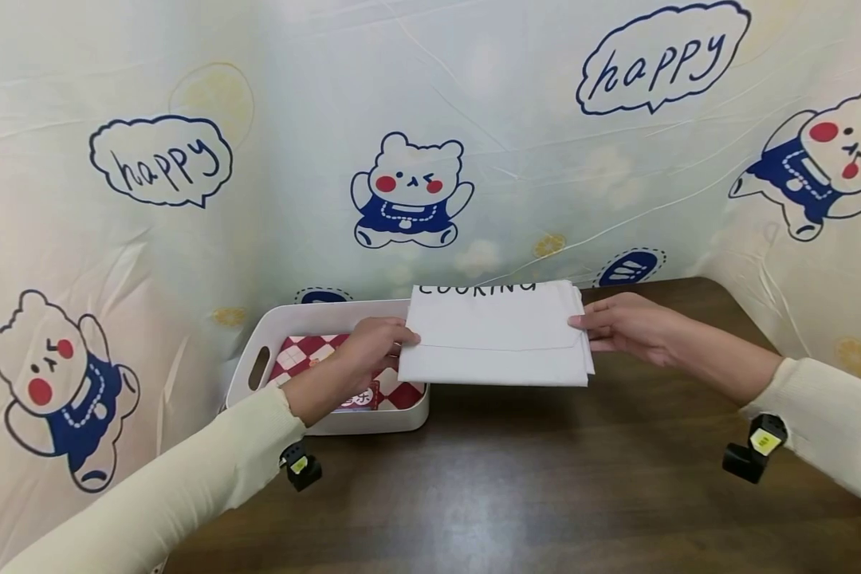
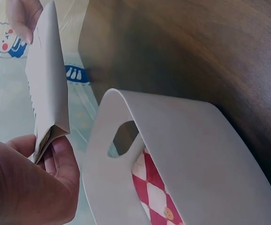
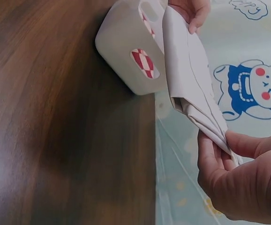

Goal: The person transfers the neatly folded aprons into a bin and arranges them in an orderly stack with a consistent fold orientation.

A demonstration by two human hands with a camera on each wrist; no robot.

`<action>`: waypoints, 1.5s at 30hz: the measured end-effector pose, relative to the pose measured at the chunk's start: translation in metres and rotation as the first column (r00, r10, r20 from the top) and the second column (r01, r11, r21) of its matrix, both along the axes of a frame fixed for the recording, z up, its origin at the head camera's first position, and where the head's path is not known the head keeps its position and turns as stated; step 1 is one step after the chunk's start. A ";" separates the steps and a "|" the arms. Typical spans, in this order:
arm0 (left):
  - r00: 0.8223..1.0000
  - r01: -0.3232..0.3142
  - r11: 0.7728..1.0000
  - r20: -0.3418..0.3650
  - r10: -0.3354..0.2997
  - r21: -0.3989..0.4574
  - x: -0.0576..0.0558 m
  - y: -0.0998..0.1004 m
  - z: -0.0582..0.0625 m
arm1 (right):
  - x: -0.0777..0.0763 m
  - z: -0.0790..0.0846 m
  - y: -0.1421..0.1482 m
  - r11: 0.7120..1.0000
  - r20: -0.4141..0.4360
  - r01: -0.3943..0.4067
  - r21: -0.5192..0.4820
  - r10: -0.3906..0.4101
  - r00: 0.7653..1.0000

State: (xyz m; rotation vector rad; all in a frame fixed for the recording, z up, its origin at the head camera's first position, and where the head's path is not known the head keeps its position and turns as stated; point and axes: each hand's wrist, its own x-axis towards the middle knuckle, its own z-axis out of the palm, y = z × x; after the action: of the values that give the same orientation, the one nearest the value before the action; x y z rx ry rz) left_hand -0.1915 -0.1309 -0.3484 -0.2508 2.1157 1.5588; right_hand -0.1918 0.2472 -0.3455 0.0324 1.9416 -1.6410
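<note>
A folded white cloth with dark lettering reading "COOKING" along its upper edge is held up between both hands, above the table. My left hand pinches its left end, thumb on the near face and fingers behind. At the other end my right hand grips it in the same way. Several folded layers show at the cloth's end in the right wrist view. Partly behind the left hand and the cloth stands a white plastic basket, holding a red and cream checkered item.
The basket has an oval handle hole in its left side and stands at the back left of the dark wooden table. A pale curtain printed with bears and "happy" bubbles hangs behind the table and along its sides.
</note>
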 end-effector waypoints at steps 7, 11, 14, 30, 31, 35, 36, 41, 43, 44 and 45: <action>0.999 -0.046 0.999 0.015 0.046 -0.017 0.002 -0.011 0.006 | 0.001 0.006 -0.015 1.000 -0.004 0.012 -0.023 -0.012 1.000; 0.999 -0.051 0.999 0.000 0.051 -0.010 0.004 -0.020 0.012 | 0.001 0.008 -0.023 1.000 -0.009 0.014 -0.028 -0.014 1.000; 0.999 -0.052 0.999 -0.016 0.052 0.007 0.006 -0.027 0.014 | 0.000 0.008 -0.028 0.999 -0.013 0.007 -0.037 -0.008 1.000; 0.995 -0.097 0.995 -0.032 0.096 -0.007 0.012 -0.053 0.025 | -0.004 0.007 -0.057 0.997 -0.017 -0.015 -0.079 0.014 1.000; 0.995 -0.097 0.995 -0.035 0.096 -0.012 0.012 -0.055 0.026 | -0.005 0.007 -0.059 0.997 -0.015 -0.012 -0.082 0.011 1.000; 0.994 -0.102 0.993 -0.038 0.100 -0.052 0.014 -0.060 0.028 | -0.006 0.007 -0.066 0.997 -0.008 0.003 -0.082 -0.004 1.000; 0.994 -0.106 0.993 -0.034 0.105 -0.059 0.015 -0.061 0.027 | -0.007 0.007 -0.068 0.997 -0.006 0.005 -0.077 -0.006 1.000; 0.992 -0.126 0.991 -0.019 0.125 -0.051 0.017 -0.068 0.026 | -0.008 0.007 -0.081 0.998 0.001 0.006 -0.062 -0.006 1.000; 0.991 -0.136 0.990 -0.017 0.136 -0.043 0.017 -0.070 0.026 | -0.010 0.008 -0.086 0.998 0.001 0.014 -0.056 -0.014 1.000; 0.990 -0.144 0.989 -0.014 0.143 -0.040 0.017 -0.072 0.027 | -0.011 0.008 -0.088 0.999 0.001 0.016 -0.051 -0.016 1.000; 0.988 -0.152 0.988 -0.012 0.152 -0.040 0.017 -0.074 0.028 | -0.012 0.008 -0.091 0.999 0.003 0.021 -0.050 -0.021 1.000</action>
State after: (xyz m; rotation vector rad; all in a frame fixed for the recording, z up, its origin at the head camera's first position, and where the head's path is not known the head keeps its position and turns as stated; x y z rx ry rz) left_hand -0.1741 -0.2046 -0.3207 -0.4288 2.1813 1.6053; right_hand -0.2037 0.1567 -0.3373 0.0348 1.9039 -1.7012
